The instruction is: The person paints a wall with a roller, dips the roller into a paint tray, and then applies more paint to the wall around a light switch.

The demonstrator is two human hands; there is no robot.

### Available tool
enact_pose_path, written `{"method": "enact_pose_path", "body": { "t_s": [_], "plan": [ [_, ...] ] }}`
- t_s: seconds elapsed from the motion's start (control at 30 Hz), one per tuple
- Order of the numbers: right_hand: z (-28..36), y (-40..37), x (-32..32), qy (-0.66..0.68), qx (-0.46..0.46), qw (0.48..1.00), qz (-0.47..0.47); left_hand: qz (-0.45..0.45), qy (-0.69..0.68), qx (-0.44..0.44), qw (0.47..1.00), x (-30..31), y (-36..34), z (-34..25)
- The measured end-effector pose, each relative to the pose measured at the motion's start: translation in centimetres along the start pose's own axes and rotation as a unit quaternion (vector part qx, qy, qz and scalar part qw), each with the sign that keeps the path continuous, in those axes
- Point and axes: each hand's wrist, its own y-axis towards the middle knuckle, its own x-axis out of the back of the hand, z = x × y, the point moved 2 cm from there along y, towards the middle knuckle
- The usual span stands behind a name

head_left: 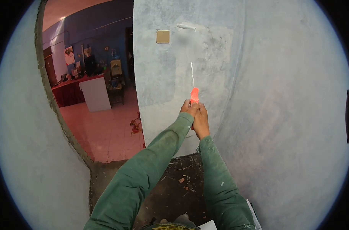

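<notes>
Both my hands grip a paint roller, its orange-red handle (194,94) pointing up and away from me. My left hand (188,107) is closed around the handle, overlapping my right hand (201,119), which is wrapped round it too. A thin white-smeared rod runs up from the handle, and its upper part blurs against the wall. At the top, the white roller sleeve (186,26) lies across the grey wall (155,73), seemingly against it. A paler, damp-looking patch (216,50) spreads around the sleeve. Green sleeves with white specks cover both my arms.
A gold square plate (163,36) sits on the wall left of the roller. To the left, a doorway opens on a room with a red-topped desk (77,81) and pink-lit tiles (101,132). Debris lies on the dark floor (174,191). Another wall (289,96) stands right.
</notes>
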Motion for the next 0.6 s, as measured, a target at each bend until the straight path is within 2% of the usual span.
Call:
{"method": "enact_pose_path", "body": {
  "t_s": [0.13,0.2,0.33,0.4,0.53,0.6],
  "plan": [
    [-1.3,3.7,-1.2,0.003,0.006,1.0,0.009,-0.032,0.016,-0.014,0.999,0.4,3.6,-0.7],
    [-1.5,5.2,-1.3,0.004,-0.048,0.999,0.021,-0.033,0.044,-0.02,0.998,0.1,4.9,-1.3],
    [-3.3,9.1,-0.7,0.024,-0.007,0.999,0.038,-0.048,0.028,-0.034,0.998,-1.2,7.2,-2.1],
    [-3.6,10.4,0.2,-0.017,0.029,0.999,0.028,-0.043,-0.003,-0.044,0.998,-2.3,8.3,-1.8],
    [-3.8,13.0,2.0,-0.046,0.049,0.996,0.052,-0.061,-0.003,-0.062,0.996,-4.2,10.6,-1.5],
    [-3.9,13.8,2.4,-0.032,0.026,0.997,0.067,-0.072,0.009,-0.07,0.995,-4.8,11.3,-1.3]
  ]
}}
